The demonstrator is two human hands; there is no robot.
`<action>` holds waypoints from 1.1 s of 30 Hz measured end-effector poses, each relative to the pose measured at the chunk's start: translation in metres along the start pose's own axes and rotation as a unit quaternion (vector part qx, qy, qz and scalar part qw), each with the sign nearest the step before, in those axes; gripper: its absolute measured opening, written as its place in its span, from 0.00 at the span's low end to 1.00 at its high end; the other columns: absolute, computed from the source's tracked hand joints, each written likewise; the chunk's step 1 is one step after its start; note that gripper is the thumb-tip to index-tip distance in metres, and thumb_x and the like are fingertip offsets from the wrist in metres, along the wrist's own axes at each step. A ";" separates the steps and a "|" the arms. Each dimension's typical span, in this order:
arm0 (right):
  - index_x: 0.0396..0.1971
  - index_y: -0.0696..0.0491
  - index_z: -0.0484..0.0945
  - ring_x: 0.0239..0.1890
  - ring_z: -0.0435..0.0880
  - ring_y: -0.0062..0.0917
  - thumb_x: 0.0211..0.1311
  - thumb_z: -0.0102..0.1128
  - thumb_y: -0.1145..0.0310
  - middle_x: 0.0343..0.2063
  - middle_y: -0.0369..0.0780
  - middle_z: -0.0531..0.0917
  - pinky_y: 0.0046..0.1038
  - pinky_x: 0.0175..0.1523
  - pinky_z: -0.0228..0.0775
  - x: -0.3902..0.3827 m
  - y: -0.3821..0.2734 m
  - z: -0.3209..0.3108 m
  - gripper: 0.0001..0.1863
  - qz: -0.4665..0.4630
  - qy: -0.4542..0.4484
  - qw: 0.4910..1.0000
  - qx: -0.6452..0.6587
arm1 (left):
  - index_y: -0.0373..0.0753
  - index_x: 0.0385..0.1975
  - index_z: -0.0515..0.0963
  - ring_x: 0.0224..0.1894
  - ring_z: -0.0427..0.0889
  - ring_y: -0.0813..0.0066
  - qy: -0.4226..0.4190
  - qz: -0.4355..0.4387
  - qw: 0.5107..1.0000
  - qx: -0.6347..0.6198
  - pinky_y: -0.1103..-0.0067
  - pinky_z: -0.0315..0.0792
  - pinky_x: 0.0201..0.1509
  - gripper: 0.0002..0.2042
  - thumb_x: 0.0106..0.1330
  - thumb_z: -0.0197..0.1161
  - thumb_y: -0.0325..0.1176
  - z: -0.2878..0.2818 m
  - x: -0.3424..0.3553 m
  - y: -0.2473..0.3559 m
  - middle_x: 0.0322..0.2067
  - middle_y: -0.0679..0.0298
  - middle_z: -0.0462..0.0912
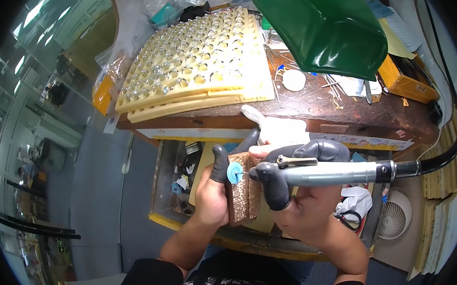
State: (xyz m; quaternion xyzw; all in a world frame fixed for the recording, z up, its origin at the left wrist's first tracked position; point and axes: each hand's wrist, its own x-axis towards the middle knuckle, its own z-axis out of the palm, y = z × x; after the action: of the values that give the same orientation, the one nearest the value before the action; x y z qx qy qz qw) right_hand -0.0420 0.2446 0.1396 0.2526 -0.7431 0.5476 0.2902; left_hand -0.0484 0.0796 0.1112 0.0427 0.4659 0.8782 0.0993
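Just below the frame's centre, your left hand (214,197) is wrapped around a brown textured block (240,201), and your right hand (306,203) clamps the grey handpiece (335,174). Its blue disc (233,173) overlaps the block's upper end; whether they touch, I cannot tell. Beyond stretches a wooden bench (342,110), a cream tray (254,65) at upper left.

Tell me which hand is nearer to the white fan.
Right. The right hand, around the grey handpiece, is left of the white fan; the left hand, at the brown textured block, lies farther left.
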 end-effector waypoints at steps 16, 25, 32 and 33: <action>0.35 0.60 0.84 0.39 0.86 0.29 0.54 0.69 0.79 0.37 0.43 0.87 0.28 0.47 0.76 -0.003 0.002 0.013 0.08 -0.005 0.058 0.998 -0.026 | 0.27 0.61 0.66 0.53 0.80 0.63 -0.040 -0.045 0.984 -0.165 0.69 0.74 0.59 0.29 0.79 0.37 0.50 -0.002 -0.003 -0.015 0.54 0.51 0.78; 0.35 0.60 0.84 0.39 0.85 0.29 0.53 0.70 0.79 0.38 0.43 0.87 0.28 0.47 0.76 -0.001 -0.003 0.015 0.08 0.016 0.059 0.998 -0.001 | 0.26 0.62 0.66 0.52 0.81 0.65 -0.013 -0.044 0.991 -0.126 0.71 0.73 0.59 0.28 0.80 0.36 0.48 0.004 -0.002 -0.012 0.52 0.52 0.78; 0.35 0.60 0.84 0.39 0.85 0.28 0.53 0.70 0.79 0.38 0.43 0.87 0.28 0.47 0.76 -0.001 0.000 0.015 0.08 0.019 0.051 0.998 0.025 | 0.26 0.62 0.66 0.52 0.81 0.65 -0.032 -0.038 0.989 -0.136 0.70 0.74 0.59 0.29 0.80 0.36 0.49 0.001 -0.002 -0.012 0.53 0.51 0.78; 0.35 0.60 0.84 0.39 0.85 0.28 0.53 0.70 0.79 0.38 0.43 0.87 0.28 0.47 0.76 -0.001 0.001 0.016 0.08 0.013 0.056 0.998 0.029 | 0.25 0.62 0.66 0.52 0.81 0.65 -0.026 -0.040 0.989 -0.137 0.70 0.74 0.59 0.29 0.80 0.37 0.49 0.002 -0.003 -0.012 0.53 0.51 0.78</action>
State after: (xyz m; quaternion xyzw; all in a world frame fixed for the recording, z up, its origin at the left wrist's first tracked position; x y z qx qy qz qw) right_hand -0.0442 0.2296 0.1345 0.2201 -0.7125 0.5858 0.3173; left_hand -0.0439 0.0869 0.1028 0.0326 0.3397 0.9277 0.1516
